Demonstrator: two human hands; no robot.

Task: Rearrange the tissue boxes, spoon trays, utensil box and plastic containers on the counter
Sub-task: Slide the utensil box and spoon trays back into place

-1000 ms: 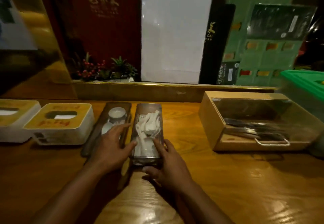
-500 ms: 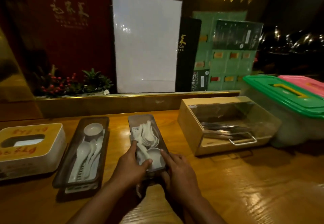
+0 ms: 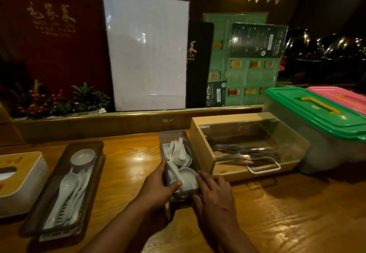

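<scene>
A narrow clear spoon tray [image 3: 173,137] with white spoons and a small bowl lies on the wooden counter [image 3: 287,223], right beside the wooden utensil box [image 3: 204,150]. My left hand [image 3: 158,189] grips its near left side and my right hand [image 3: 213,191] grips its near right corner. A second, darker spoon tray [image 3: 90,177] with white spoons lies apart to the left. A white and yellow tissue box [image 3: 23,177] sits at the far left edge. Two plastic containers stand at the right, one with a green lid [image 3: 316,114], one with a pink lid [image 3: 340,96].
A raised wooden ledge [image 3: 118,124] runs along the back of the counter. Behind it stand upright menus, a white board [image 3: 146,51] and a small plant with red berries [image 3: 49,102]. Bare counter lies between the two trays and at the near right.
Both hands slid the clear spoon tray to the right, away from the dark tray and up against the utensil box. My left hand left the dark tray. The view swung right.
</scene>
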